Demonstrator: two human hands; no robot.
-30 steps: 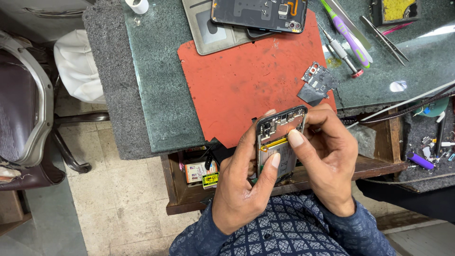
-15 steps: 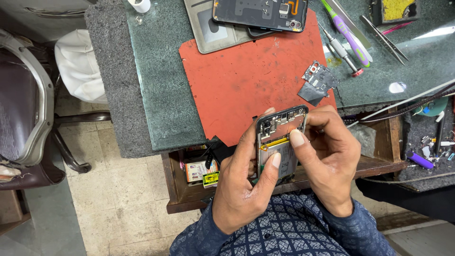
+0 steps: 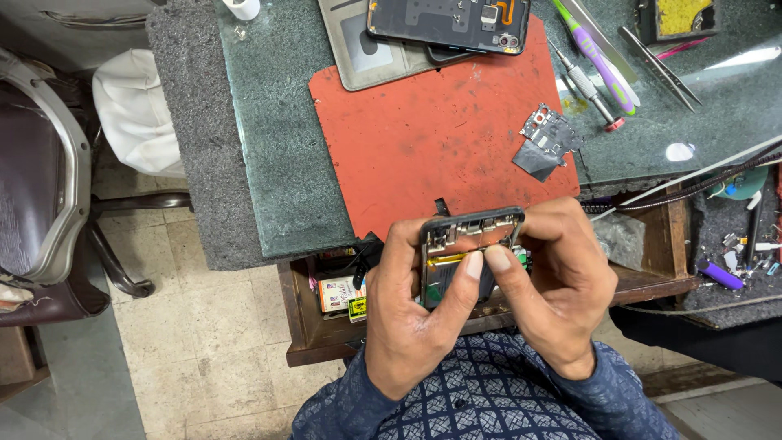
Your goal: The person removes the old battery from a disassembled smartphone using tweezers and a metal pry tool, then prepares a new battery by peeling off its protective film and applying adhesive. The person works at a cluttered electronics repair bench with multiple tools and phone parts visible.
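- My left hand (image 3: pixel 411 314) holds the open phone (image 3: pixel 468 257) from the left side, fingers wrapped on its edge, thumb laid across the inside
- My right hand (image 3: pixel 554 285) grips the phone's right side; thumb tip presses on the inside, right next to my left thumb
- So both hands are closed on the phone, none loose
- Phone has no back on; I can see small metal bits at the top & a yellow strip below them
- Phone is up in the air, close to my tummy, just over the near edge of the red mat (image 3: pixel 440 138) & the open wood drawer (image 3: pixel 322 326)
- Red mat lies on the green stone table (image 3: pixel 269 122)
- On the mat's right corner: a small metal plate (image 3: pixel 550 130) w/ a dark bit beside it, well apart from my hands
- At the far end of the mat: a black phone back cover (image 3: pixel 448 20) lying on a grey case (image 3: pixel 354 53)
- Right of the mat: a purple & green toothbrush (image 3: pixel 599 57), a small screwdriver (image 3: pixel 586 90), tweezers (image 3: pixel 660 57)
- Left, on the floor: a chair (image 3: pixel 45 204) & a white bag (image 3: pixel 134 114)
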